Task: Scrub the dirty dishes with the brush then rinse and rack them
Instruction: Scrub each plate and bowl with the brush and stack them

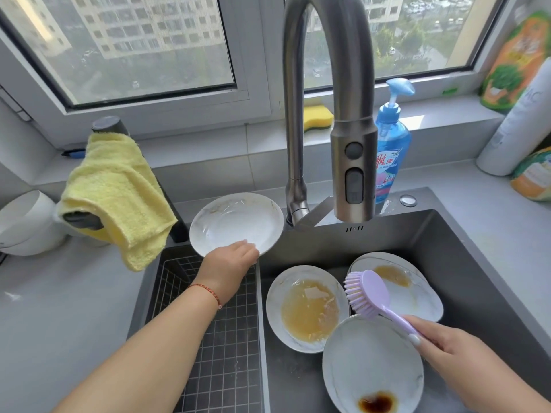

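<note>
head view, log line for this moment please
left hand: holds plate over rack | right hand: holds brush | tap: off

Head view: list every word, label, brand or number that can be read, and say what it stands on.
Blue dish soap bottle: label carries large red Chinese characters, seemingly "雕牌"; the smaller print below is too blurred to read.
White roll at right: faint grey letters, perhaps "AC", not surely legible.
Orange and green packet on the sill: print too blurred to read.
Faucet: no text visible.
</note>
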